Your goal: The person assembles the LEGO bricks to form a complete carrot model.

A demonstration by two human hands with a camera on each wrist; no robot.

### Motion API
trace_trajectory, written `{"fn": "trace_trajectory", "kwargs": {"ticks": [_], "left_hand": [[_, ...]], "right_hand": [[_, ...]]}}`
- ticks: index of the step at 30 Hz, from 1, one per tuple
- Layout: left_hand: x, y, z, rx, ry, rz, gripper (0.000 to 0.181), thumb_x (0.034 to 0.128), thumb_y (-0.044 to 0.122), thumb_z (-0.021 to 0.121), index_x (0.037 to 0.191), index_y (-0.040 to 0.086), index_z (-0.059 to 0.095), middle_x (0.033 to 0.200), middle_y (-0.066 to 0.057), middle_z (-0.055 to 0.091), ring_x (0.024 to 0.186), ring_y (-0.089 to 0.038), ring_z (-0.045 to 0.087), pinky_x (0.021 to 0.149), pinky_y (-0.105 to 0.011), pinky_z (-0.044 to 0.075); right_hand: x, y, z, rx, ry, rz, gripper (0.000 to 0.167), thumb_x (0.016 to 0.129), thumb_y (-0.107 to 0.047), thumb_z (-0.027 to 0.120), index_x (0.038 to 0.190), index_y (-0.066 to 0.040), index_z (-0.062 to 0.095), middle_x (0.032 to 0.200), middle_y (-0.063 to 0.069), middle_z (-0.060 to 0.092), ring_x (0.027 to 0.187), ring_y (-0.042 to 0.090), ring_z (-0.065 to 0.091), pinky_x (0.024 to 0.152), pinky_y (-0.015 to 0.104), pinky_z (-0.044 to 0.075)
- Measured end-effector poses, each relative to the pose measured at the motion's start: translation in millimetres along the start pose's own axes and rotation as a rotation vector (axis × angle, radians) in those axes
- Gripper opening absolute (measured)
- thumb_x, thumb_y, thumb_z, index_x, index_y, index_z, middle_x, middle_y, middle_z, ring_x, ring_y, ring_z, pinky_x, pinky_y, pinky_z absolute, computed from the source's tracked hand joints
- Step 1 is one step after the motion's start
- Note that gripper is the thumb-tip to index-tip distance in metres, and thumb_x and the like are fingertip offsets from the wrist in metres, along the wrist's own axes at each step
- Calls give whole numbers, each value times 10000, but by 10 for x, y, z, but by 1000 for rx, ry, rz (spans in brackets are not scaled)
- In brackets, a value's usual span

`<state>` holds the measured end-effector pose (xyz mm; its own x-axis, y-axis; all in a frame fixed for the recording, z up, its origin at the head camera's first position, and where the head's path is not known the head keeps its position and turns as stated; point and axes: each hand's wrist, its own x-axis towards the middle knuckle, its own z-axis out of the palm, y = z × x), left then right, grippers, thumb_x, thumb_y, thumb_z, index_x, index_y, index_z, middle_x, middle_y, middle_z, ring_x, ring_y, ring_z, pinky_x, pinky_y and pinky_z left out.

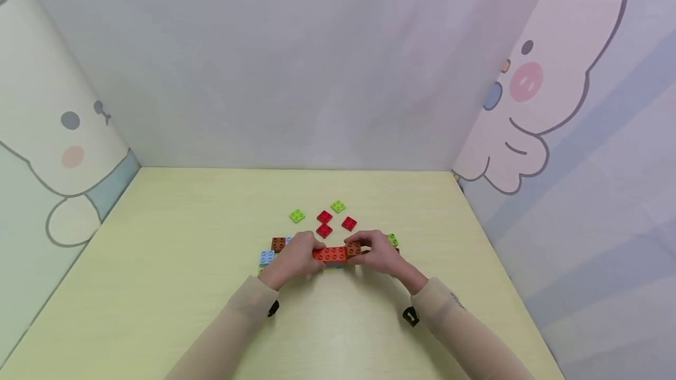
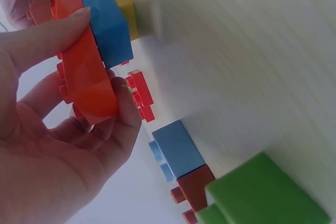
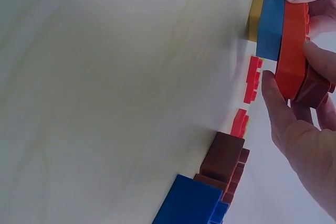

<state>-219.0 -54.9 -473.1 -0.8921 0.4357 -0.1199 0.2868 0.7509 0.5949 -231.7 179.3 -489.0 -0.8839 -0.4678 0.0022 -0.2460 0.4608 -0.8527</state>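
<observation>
My left hand grips the left part of a long orange-red brick between thumb and fingers. Beneath that brick is a blue brick, and under the blue one a yellow brick at the tabletop. A brown brick sits at the right end of the orange-red brick, studs up. My right hand pinches the brown brick, and one fingertip lies close under the orange-red brick's end in the right wrist view. Whether the brown brick is fully pressed down, I cannot tell.
Several loose red plates and green plates lie behind the hands. Left of the stack are a light blue brick, a brown brick and a green brick. A dark brown brick and dark blue brick stand on the right.
</observation>
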Motion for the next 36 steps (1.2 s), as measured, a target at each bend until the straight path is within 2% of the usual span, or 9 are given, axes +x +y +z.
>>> {"fn": "trace_trajectory", "kwargs": {"ticks": [6, 14, 29, 36], "left_hand": [[-5, 7, -11, -8, 3, -3, 401, 768, 147, 805, 1135, 28, 699, 891, -10, 536, 808, -174, 470, 702, -314, 410], [2, -7, -4, -2, 2, 0, 403, 760, 145, 811, 1130, 30, 703, 887, -6, 537, 806, -170, 470, 703, -310, 412], [13, -23, 4, 0, 11, 38, 351, 755, 135, 809, 1082, 38, 724, 857, 6, 537, 774, -161, 471, 673, -299, 403], [15, -7, 0, -6, -6, 9, 384, 765, 135, 802, 1124, 35, 707, 870, 0, 528, 794, -169, 468, 692, -308, 405]], "right_hand": [[23, 18, 5, -6, -5, 6, 388, 752, -89, 813, 1121, -56, 696, 1054, -31, 650, 994, 177, 612, 849, 394, 487], [24, -27, 22, -12, 7, 27, 388, 738, -67, 819, 1107, -45, 701, 1050, -7, 655, 996, 207, 608, 861, 453, 474], [20, -128, 45, -99, 18, 64, 357, 737, -40, 805, 1078, -43, 700, 1007, -16, 646, 961, 194, 607, 830, 414, 486], [24, -145, 71, -126, 27, 75, 337, 722, -44, 800, 1044, -82, 708, 986, -33, 638, 924, 167, 596, 788, 376, 482]]}}
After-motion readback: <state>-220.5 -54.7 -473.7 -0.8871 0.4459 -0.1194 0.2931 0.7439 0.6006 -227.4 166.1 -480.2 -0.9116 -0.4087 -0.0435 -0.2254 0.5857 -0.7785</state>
